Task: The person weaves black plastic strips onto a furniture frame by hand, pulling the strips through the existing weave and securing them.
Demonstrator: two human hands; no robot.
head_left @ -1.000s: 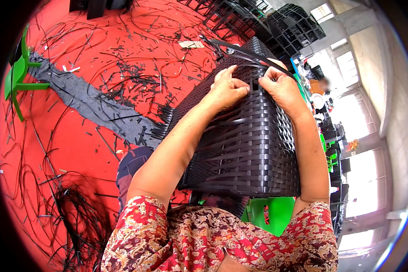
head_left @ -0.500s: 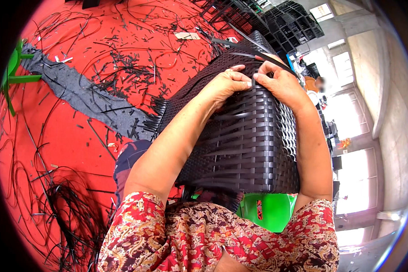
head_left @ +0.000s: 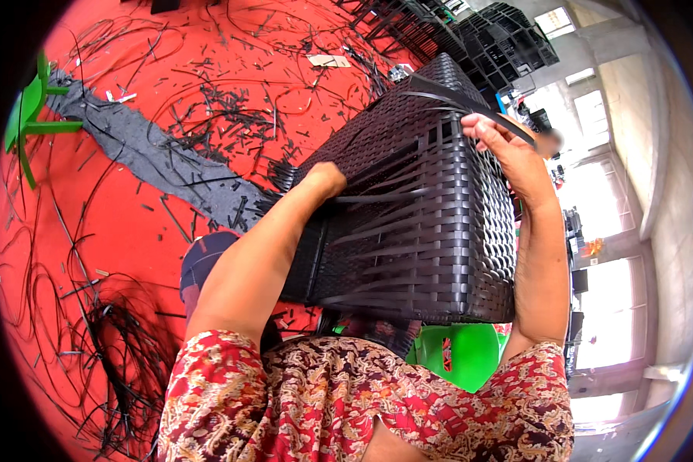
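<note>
A dark woven plastic-rattan piece (head_left: 439, 223), boxy with a rounded corner edge, stands tilted before me. Loose flat black strips fan across its near side into the weave. My left hand (head_left: 325, 181) is closed in a fist at that side's left, on a black strip (head_left: 381, 199) that runs right into the weave; its fingertips are hidden. Beside the upper right corner is my right hand (head_left: 504, 146), its fingers loosely bent and apart. Another wide black strip (head_left: 470, 100) slants from the top of the piece across this hand.
Strip offcuts and a tangled strip bundle (head_left: 123, 362) litter the red floor covering (head_left: 131, 269), beside a long grey cloth (head_left: 162, 146). A green chair (head_left: 42, 115) is at far left, another green seat (head_left: 462, 358) beneath the piece. Black frames (head_left: 500, 46) are stacked beyond.
My left hand has moved left and down from the corner, drawing a strip with it. My right hand has shifted slightly right, off the weave, and its fingers have loosened.
</note>
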